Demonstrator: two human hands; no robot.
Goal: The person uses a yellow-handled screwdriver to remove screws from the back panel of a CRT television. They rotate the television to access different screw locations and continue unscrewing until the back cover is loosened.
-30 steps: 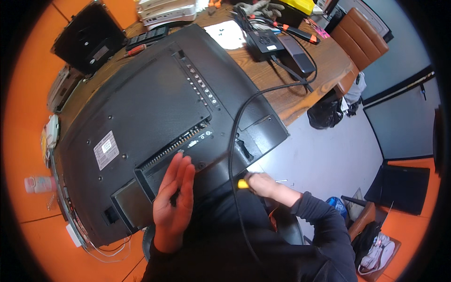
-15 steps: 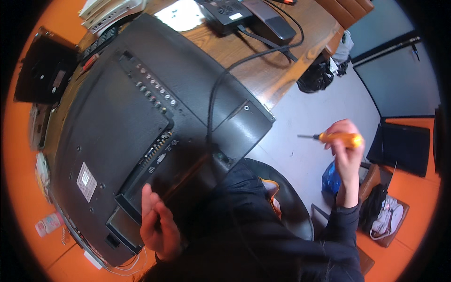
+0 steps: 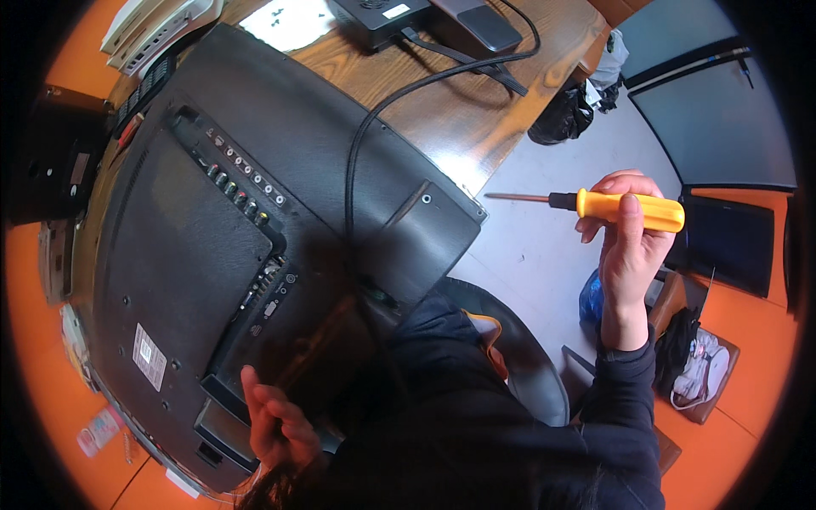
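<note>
Right hand (image 3: pixel 627 255) raised higher, gripping screwdriver (image 3: pixel 616 206); left hand (image 3: pixel 276 425) on television (image 3: pixel 212 255)

1. Monitor (image 3: pixel 212 255) lies back-up on the worktop (image 3: pixel 476 110), filling frame left and centre.
2. Cable (image 3: pixel 353 170) runs from monitor's middle to upper centre.
3. Left hand (image 3: pixel 276 425) on monitor's lower edge, frame bottom.
4. Right hand (image 3: pixel 629 246) with screwdriver (image 3: pixel 612 206) at frame right, off the worktop, above floor.
</note>
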